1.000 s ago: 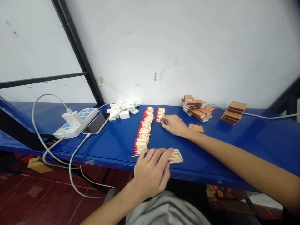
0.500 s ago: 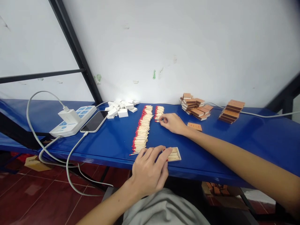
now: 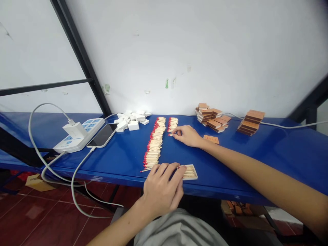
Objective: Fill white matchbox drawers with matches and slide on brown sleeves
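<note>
Near the table's front edge, my left hand (image 3: pixel 162 188) is closed on the left end of a small white matchbox tray (image 3: pixel 196 172). Matches (image 3: pixel 189 173) lie side by side in the tray; my fingers cover their left ends. Further back, the fingertips of my right hand (image 3: pixel 188 136) pinch a red-tipped match (image 3: pixel 170 134), its head pointing left. This match is at the near end of a short row of matches (image 3: pixel 173 123). To the left of that runs a long, dense row of matches (image 3: pixel 154 143), red heads leftward.
White trays (image 3: pixel 133 125) lie heaped at the back left, beside a phone (image 3: pixel 102 135) and a power strip (image 3: pixel 82 135) with looping cables. Orange matchbox sleeves (image 3: pixel 214 118) are piled at the back right, with a stack (image 3: pixel 251 122) further right. One sleeve (image 3: pixel 211 139) lies flat by my right wrist.
The view has shifted slightly. My right fingertips have drawn a match a little towards me from the end of the short row. My left hand stays on the tray.
</note>
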`<state>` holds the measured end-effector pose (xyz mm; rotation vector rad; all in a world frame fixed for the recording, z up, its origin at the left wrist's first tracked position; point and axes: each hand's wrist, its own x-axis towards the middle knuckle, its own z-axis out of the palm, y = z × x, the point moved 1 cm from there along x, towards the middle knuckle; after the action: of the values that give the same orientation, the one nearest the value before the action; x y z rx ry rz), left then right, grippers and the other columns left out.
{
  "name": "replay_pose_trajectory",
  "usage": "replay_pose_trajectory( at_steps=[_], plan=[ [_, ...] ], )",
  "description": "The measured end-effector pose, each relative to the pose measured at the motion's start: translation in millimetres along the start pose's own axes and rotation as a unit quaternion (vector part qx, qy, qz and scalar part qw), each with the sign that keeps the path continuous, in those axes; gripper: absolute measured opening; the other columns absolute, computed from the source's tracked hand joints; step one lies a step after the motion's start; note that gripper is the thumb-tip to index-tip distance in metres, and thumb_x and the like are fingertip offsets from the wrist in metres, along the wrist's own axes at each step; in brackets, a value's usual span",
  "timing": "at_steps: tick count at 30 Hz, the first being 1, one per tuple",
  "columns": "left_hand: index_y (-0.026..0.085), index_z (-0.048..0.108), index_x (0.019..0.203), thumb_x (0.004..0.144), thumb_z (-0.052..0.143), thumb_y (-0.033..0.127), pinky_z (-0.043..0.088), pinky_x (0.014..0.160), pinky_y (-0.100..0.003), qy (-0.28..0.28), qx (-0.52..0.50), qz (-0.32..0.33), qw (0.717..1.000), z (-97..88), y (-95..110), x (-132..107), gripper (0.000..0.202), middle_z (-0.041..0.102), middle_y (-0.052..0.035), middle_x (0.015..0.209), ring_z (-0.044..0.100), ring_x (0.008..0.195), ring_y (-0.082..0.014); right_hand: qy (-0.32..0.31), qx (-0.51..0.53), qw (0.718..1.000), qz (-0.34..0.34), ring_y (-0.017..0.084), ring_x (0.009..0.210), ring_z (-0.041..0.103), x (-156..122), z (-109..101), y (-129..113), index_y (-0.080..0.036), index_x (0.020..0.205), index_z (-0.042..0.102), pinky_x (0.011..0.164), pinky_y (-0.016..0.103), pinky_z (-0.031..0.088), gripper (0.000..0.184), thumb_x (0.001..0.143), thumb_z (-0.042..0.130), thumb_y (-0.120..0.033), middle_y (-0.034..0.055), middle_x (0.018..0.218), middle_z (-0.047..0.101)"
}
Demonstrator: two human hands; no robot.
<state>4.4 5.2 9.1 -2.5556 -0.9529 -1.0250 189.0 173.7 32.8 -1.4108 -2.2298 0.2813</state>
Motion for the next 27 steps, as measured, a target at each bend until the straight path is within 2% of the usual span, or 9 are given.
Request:
replay_pose_trajectory(
  at_steps=[7, 12, 15, 18, 23, 27],
  plan=[
    [0.017, 0.06, 0.124, 0.092, 0.049, 0.022, 0.041, 0.08, -0.038, 0.008, 0.005, 0.0, 1.0, 0.4, 0.0, -0.2, 0.034, 0.068, -0.0071, 0.118, 0.059, 0.095, -0.0229, 0.004, 0.001, 1.0, 0.002, 0.013, 0.066, 0.057, -2.1, -1.1, -2.0, -0.025, 0.106, 0.074, 0.058, 0.024, 0.031, 0.027, 0.084, 0.06, -0.028, -0.0021, 0.075, 0.068],
    [0.018, 0.06, 0.123, 0.092, 0.05, 0.022, 0.04, 0.079, -0.038, 0.009, 0.006, 0.002, 1.0, 0.5, 0.3, -0.3, 0.033, 0.069, -0.0062, 0.117, 0.059, 0.094, -0.0234, 0.016, 0.006, 1.0, -0.011, 0.012, 0.064, 0.055, -2.5, -0.5, -2.3, -0.023, 0.091, 0.075, 0.058, 0.024, 0.03, 0.019, 0.083, 0.059, -0.028, -0.0015, 0.073, 0.067],
    [0.018, 0.06, 0.124, 0.092, 0.049, 0.022, 0.04, 0.08, -0.038, 0.01, 0.009, 0.003, 1.0, 0.8, 0.3, -0.2, 0.034, 0.069, -0.0063, 0.117, 0.059, 0.094, -0.0236, 0.037, 0.018, 0.999, -0.009, 0.012, 0.062, 0.053, -2.4, -1.5, -3.0, -0.02, 0.087, 0.075, 0.058, 0.024, 0.03, 0.02, 0.084, 0.057, -0.029, -0.0008, 0.069, 0.065],
    [0.018, 0.059, 0.124, 0.092, 0.049, 0.022, 0.039, 0.079, -0.039, 0.007, 0.009, 0.004, 1.0, 1.1, 0.0, 0.0, 0.034, 0.068, -0.0066, 0.117, 0.059, 0.094, -0.0238, 0.05, 0.028, 0.998, -0.002, 0.013, 0.062, 0.051, -1.8, -2.5, -2.9, -0.019, 0.093, 0.076, 0.058, 0.024, 0.03, 0.027, 0.088, 0.052, -0.031, -0.0001, 0.066, 0.063],
    [0.018, 0.06, 0.124, 0.092, 0.05, 0.021, 0.04, 0.079, -0.038, 0.01, 0.01, 0.004, 1.0, 1.5, -0.4, -0.5, 0.034, 0.069, -0.0063, 0.116, 0.059, 0.094, -0.0234, 0.034, 0.006, 0.999, -0.008, 0.014, 0.063, 0.053, -1.3, -1.3, -3.0, -0.021, 0.106, 0.077, 0.059, 0.025, 0.031, 0.032, 0.089, 0.051, -0.031, 0.001, 0.072, 0.067],
    [0.017, 0.06, 0.124, 0.092, 0.05, 0.022, 0.04, 0.078, -0.039, 0.009, 0.012, 0.005, 1.0, 1.9, -0.4, -0.7, 0.034, 0.068, -0.0065, 0.117, 0.059, 0.094, -0.0231, 0.026, -0.019, 0.999, -0.015, 0.015, 0.065, 0.056, -1.7, -0.6, -3.5, -0.022, 0.106, 0.078, 0.06, 0.025, 0.032, 0.033, 0.09, 0.05, -0.031, 0.0021, 0.076, 0.07]
  ],
)
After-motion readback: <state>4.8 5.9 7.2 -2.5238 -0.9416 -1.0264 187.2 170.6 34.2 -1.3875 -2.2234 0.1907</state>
